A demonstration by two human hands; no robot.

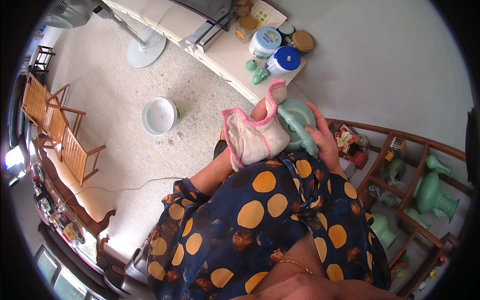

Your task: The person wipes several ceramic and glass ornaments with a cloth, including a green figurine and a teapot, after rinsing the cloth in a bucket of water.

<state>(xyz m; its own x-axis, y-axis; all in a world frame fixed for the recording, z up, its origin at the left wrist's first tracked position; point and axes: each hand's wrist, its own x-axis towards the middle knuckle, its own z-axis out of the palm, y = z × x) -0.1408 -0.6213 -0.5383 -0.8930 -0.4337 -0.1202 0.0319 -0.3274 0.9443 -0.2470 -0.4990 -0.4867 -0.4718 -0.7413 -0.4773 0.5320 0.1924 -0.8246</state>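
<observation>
My left hand (258,109) is mostly hidden by a white cloth with pink edging (258,140), which it grips against a pale green glazed ceramic vessel (294,123). My right hand (324,137) holds the vessel's other side, thumb near its thick curved handle (300,125). The vessel's round, ringed face is turned up towards me, close to the front of my dotted dark blue garment. Cloth and vessel touch, and the cloth hides the vessel's left edge.
Ahead, a white cabinet (221,56) bears tubs, jars and two small green ceramic pieces (251,65). Wooden shelving (390,137) with green vases (431,193) stands at right. On the floor at left are a white bucket (159,116), a fan base (146,47), a wooden folding chair (71,144) and a cable (142,185).
</observation>
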